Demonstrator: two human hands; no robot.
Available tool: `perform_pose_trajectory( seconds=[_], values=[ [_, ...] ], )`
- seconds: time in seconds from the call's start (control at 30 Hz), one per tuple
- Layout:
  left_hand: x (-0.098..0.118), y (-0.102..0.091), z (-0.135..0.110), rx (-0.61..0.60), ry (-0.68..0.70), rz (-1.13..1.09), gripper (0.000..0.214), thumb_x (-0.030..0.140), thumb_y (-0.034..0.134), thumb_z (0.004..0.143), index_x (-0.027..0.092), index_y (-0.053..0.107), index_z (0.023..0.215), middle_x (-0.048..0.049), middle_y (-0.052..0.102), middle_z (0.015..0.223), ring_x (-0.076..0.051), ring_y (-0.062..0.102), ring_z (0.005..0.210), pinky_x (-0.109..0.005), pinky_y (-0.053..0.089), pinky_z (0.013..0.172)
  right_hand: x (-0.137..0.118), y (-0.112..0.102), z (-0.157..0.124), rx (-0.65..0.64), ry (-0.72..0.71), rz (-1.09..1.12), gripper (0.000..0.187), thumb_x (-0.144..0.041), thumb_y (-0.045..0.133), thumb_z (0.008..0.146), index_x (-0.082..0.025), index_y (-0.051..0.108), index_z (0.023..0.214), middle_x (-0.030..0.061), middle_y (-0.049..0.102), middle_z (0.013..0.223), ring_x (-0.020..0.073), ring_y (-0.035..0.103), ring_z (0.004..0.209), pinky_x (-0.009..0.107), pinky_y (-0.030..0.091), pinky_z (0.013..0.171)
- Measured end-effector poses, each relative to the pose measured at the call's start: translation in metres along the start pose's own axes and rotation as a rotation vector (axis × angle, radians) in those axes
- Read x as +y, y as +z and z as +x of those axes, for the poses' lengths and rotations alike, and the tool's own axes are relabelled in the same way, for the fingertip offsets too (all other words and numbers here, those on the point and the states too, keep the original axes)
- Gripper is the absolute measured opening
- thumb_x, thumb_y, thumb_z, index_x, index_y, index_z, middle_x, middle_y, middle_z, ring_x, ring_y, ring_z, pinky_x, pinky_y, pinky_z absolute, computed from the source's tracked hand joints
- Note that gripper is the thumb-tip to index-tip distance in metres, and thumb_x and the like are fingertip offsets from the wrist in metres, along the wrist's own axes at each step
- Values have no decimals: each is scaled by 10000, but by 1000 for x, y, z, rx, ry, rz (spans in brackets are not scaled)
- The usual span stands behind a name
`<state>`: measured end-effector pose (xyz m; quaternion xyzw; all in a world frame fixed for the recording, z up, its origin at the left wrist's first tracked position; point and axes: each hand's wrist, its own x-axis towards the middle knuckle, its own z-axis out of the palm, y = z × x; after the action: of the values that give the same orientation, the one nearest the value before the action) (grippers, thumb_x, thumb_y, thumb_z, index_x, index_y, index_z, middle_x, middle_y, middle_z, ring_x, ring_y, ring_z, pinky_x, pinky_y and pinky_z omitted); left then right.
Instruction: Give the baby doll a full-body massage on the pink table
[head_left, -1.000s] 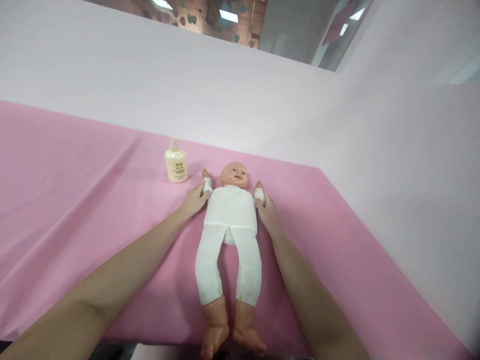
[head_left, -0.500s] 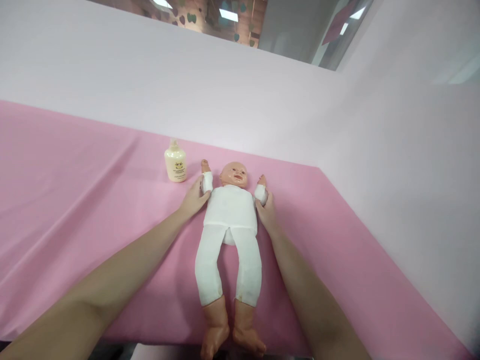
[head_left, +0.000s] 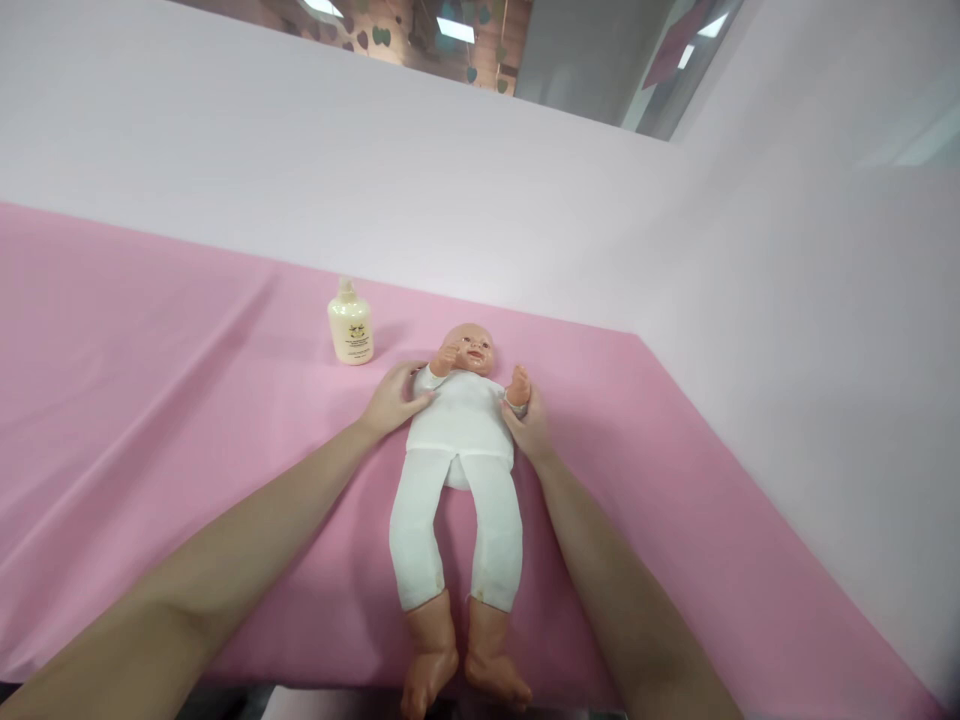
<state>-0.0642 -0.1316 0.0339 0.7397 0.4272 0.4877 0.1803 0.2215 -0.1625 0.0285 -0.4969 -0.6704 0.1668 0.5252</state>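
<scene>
A baby doll (head_left: 461,430) in white clothing lies on its back on a pink cloth, head away from me and bare feet toward me. My left hand (head_left: 395,400) is closed round the doll's arm on the left, the thumb against the side of the chest. That arm is bent, with its small hand beside the doll's cheek. On the other side my right hand (head_left: 531,428) grips the doll's other arm, whose small hand points upward. My fingertips are partly hidden behind the doll's arms.
A pale yellow bottle (head_left: 351,328) with a dark printed label stands on the pink cloth (head_left: 187,380), left of the doll's head. White walls (head_left: 450,190) border the table at the back and right. A window (head_left: 570,55) is set above.
Both of the doll's arms have swung inward from being raised outward beside the head. My hands have moved slightly inward with them. The bottle stays where it was.
</scene>
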Motion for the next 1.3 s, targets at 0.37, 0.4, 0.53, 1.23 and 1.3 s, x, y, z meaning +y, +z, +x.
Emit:
perform_pose_trajectory(
  seconds=[0.37,0.4,0.53,1.23,1.3],
  values=[
    [3,0,1,2,-24,32,474,495,640,848,207,593,1221,-103,679,1212,-292,627,1149,-482,505,1065,3,1,0,-41,16,-41,615,-527,653,882,-226,554,1409,127,650,1372,312,566,1360,507,457,1172],
    [2,1,1,6,-27,35,468,492,632,857,202,594,1222,-108,679,1209,-293,627,1147,-482,504,1066,4,1,1,-37,11,-41,619,-524,648,887,-228,542,1420,129,632,1400,311,558,1370,508,450,1178],
    [-7,4,1,20,-67,29,506,488,596,891,182,559,1292,-131,656,1265,-296,607,1200,-484,486,1088,10,3,2,-4,-3,-22,692,-534,599,932,-219,418,1520,151,512,1536,308,491,1440,519,398,1216],
    [-41,16,3,-53,-205,8,768,468,381,1001,134,162,1657,-186,540,1475,-326,506,1363,-520,349,1200,26,-1,5,-20,187,-192,677,-434,429,965,-193,380,1596,147,474,1566,330,447,1454,560,342,1227],
    [-41,16,3,-47,-203,7,741,459,386,1000,167,196,1655,-160,562,1455,-316,511,1359,-514,351,1200,25,-1,6,5,172,-186,643,-409,445,951,-211,437,1562,135,506,1536,322,467,1433,549,366,1213]
  ],
)
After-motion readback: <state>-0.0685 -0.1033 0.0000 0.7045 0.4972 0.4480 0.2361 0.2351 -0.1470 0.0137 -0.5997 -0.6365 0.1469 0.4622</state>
